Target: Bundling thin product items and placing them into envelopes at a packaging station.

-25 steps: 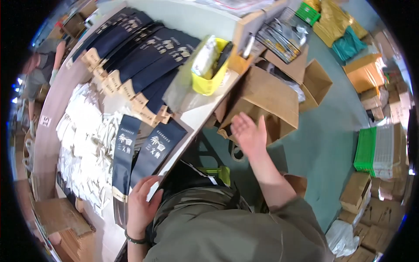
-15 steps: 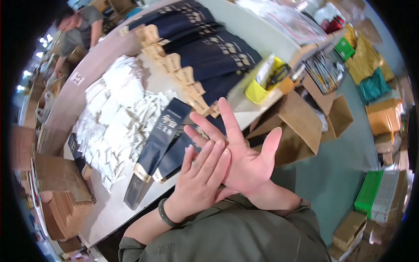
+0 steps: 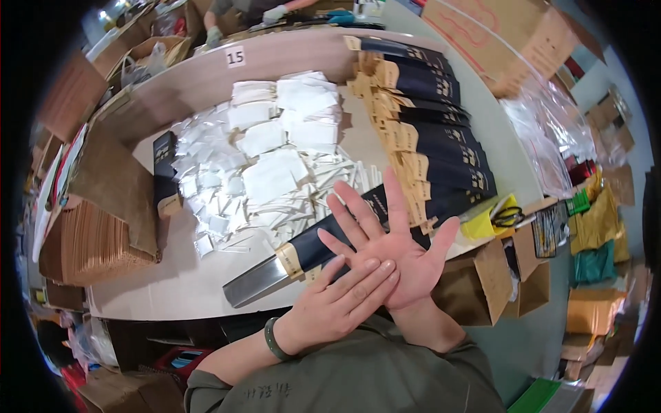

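My right hand [image 3: 407,265] is held palm up with its fingers spread, and it holds nothing. Across its palm lie the straight fingers of my left hand [image 3: 336,303], which comes from the left with a dark bangle [image 3: 274,339] on its wrist. Just beyond both hands a dark navy printed sleeve [image 3: 323,241] with a tan band lies slantwise on the table. A shiny flat metal piece [image 3: 256,282] sticks out of its near left end. My hands partly cover the sleeve's right part.
White packets [image 3: 275,177] lie heaped mid-table, left of a row of navy sleeves with tan ends [image 3: 451,155]. A carton of brown card pieces [image 3: 93,237] stands left. At right are a yellow holder with scissors [image 3: 482,221] and open cartons [image 3: 475,282]. A co-worker's gloved hands [image 3: 275,14] show beyond.
The view has turned, so the table now lies more squarely ahead. My left fingers have slid from the base of my right fingers down onto the palm.
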The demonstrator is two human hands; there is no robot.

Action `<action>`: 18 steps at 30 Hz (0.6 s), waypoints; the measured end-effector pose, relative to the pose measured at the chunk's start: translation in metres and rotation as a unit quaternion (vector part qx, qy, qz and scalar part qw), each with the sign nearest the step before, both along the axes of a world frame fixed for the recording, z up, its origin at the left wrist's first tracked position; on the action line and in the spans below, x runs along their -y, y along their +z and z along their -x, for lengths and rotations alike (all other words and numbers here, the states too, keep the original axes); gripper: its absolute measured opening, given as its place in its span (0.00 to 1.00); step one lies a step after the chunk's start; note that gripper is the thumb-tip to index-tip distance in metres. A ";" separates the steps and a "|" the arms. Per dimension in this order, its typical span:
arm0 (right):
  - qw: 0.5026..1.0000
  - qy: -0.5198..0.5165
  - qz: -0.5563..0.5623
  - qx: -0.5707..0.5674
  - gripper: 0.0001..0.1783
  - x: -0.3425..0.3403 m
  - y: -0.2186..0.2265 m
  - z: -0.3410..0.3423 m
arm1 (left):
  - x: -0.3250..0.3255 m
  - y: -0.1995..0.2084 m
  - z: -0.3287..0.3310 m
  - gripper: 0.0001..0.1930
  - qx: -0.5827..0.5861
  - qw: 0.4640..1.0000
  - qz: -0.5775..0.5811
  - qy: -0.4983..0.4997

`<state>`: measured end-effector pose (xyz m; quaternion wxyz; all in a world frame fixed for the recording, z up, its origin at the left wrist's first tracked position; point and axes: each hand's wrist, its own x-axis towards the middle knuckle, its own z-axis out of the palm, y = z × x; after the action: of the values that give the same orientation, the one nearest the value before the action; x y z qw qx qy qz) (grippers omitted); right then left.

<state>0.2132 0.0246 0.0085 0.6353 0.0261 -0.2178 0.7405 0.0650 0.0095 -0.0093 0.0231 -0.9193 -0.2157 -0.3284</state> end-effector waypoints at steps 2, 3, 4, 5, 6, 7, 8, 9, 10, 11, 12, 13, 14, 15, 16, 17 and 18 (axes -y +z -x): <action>0.999 0.024 0.008 0.026 0.57 -0.010 -0.001 0.012 | -0.009 -0.002 0.010 0.24 -0.024 0.998 0.039 0.035; 0.998 0.035 0.028 0.043 0.57 -0.016 0.000 0.018 | -0.012 -0.001 0.016 0.24 -0.021 0.998 0.040 0.046; 0.995 0.070 0.040 0.062 0.57 -0.023 -0.006 0.020 | -0.017 -0.001 0.021 0.26 -0.014 0.996 0.070 0.062; 0.990 0.103 0.055 0.081 0.56 -0.029 -0.014 0.021 | -0.018 0.000 0.027 0.29 -0.006 0.992 0.102 0.076; 0.988 0.120 0.043 0.092 0.47 -0.035 -0.025 0.026 | -0.024 -0.006 0.037 0.33 -0.008 0.992 0.102 0.075; 0.986 0.130 0.048 0.092 0.47 -0.039 -0.030 0.028 | -0.028 -0.017 0.050 0.33 -0.008 0.991 0.108 0.085; 0.912 0.142 0.033 0.384 0.41 -0.039 -0.033 0.026 | -0.029 -0.030 0.064 0.34 -0.005 0.966 0.179 0.186; 0.755 0.143 0.011 0.640 0.35 -0.040 -0.037 0.023 | -0.029 -0.043 0.078 0.35 -0.003 0.926 0.248 0.283; 0.632 0.009 -0.192 0.751 0.29 -0.045 -0.060 0.016 | -0.021 -0.056 0.098 0.35 -0.007 0.922 0.253 0.291; 0.454 -0.132 -0.376 0.797 0.25 -0.052 -0.081 0.010 | -0.011 -0.070 0.120 0.36 -0.030 0.920 0.246 0.303; 0.476 -0.088 -0.413 0.771 0.25 -0.064 -0.079 0.011 | -0.003 -0.081 0.139 0.37 -0.055 0.916 0.240 0.317; 0.479 -0.080 -0.412 0.771 0.25 -0.063 -0.083 0.015 | 0.002 -0.089 0.145 0.37 -0.057 0.913 0.247 0.319; 0.477 -0.066 -0.383 0.788 0.26 -0.059 -0.089 0.018 | 0.006 -0.095 0.150 0.36 -0.044 0.903 0.303 0.303; 0.474 -0.051 -0.354 0.805 0.27 -0.054 -0.097 0.021 | 0.009 -0.100 0.155 0.36 -0.031 0.890 0.356 0.284; 0.448 -0.054 -0.363 0.815 0.33 -0.046 -0.112 0.023 | 0.004 -0.101 0.157 0.36 -0.036 0.895 0.338 0.289; 0.449 -0.046 -0.363 0.815 0.33 -0.046 -0.106 0.031 | -0.003 -0.101 0.163 0.35 -0.043 0.898 0.324 0.293; 0.468 -0.018 -0.349 0.812 0.33 -0.045 -0.095 0.037 | -0.009 -0.098 0.171 0.35 -0.012 0.900 0.327 0.288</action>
<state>0.1767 0.0700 -0.0870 0.1249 -0.3709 -0.8765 0.2805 -0.1055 0.0182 -0.1076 -0.1825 -0.7769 -0.5659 -0.2071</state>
